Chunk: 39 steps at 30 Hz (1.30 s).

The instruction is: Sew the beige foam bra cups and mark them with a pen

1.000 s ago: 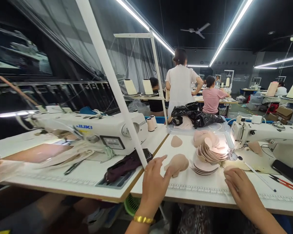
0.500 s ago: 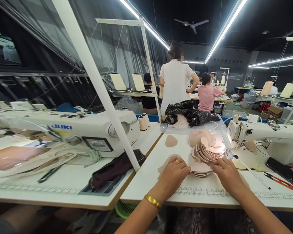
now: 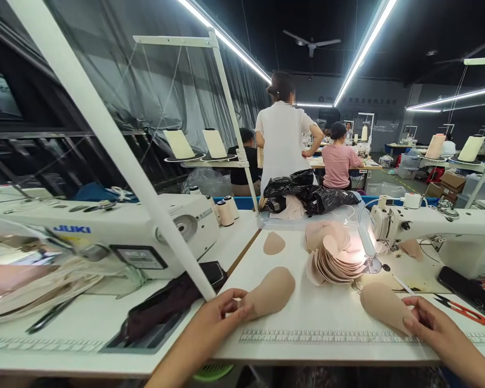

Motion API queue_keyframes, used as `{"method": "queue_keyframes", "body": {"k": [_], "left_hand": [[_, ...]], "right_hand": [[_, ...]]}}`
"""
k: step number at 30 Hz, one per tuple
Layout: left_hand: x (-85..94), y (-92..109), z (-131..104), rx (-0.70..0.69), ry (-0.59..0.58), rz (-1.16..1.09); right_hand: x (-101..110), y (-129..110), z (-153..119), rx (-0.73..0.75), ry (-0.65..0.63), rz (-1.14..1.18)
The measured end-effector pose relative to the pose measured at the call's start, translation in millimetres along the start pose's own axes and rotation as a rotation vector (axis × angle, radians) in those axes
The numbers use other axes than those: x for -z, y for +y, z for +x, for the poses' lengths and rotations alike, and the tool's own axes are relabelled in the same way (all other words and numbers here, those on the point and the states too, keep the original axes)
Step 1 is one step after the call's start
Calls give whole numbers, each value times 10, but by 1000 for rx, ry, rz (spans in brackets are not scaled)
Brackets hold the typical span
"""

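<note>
My left hand (image 3: 222, 317) pinches the narrow end of a beige fabric piece (image 3: 274, 292) at the table's left side. The piece's rounded end lies toward the middle. Across from it, my right hand (image 3: 430, 323) grips the tip of another beige fabric piece (image 3: 383, 306), which slants up and left. How many layers either hand holds, I cannot tell. Between and behind both hands stands a fanned pile of pinkish-beige fabric pieces (image 3: 336, 261). A small rounded beige piece (image 3: 274, 243) lies flat farther back on the left.
A sewing machine (image 3: 436, 218) stands at the right, its lamp lit. Orange-handled thread snips (image 3: 464, 311) and a black phone (image 3: 469, 291) lie near it. A ruler strip (image 3: 307, 337) runs along the front edge. A black plastic bag (image 3: 327, 199) sits behind the pile. Several people work beyond.
My hands have moved apart from the small front stack, left hand leftward and right hand rightward, each now with a beige piece. That stack no longer shows between them. The view has shifted right.
</note>
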<state>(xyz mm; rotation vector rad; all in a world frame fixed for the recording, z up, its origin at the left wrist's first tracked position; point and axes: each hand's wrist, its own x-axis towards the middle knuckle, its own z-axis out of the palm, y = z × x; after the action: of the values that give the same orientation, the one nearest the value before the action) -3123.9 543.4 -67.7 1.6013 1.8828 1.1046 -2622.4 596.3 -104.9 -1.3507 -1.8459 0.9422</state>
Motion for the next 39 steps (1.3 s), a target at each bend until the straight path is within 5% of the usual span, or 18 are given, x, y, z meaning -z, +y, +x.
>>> {"method": "queue_keyframes", "body": {"k": [4,7,10,13,20,30,34,39], "left_hand": [[-74,37,89,-291,327,340],[-285,252,245,-581,261,417],[-578,491,459,-796,158,445],[-795,682,593,-905,63,489],[-895,889,467,-1046,-9,444],[-1190,951,392,-1160,-56,403],[-989,989,429,-1061,-129,376],[-618,891,609,-900,-48,349]], "right_hand": [[-43,47,-17,46,266,-243],[-185,-212,-1,276,383,-368],[-467,-549,110,521,267,-375],[-728,-765,320,614,253,-430],[-833,-918,750,488,266,-693],[-883,-995,746,489,178,-592],[-828,-1046,621,541,121,-542],[-905,-1033,589,639,147,-641]]}}
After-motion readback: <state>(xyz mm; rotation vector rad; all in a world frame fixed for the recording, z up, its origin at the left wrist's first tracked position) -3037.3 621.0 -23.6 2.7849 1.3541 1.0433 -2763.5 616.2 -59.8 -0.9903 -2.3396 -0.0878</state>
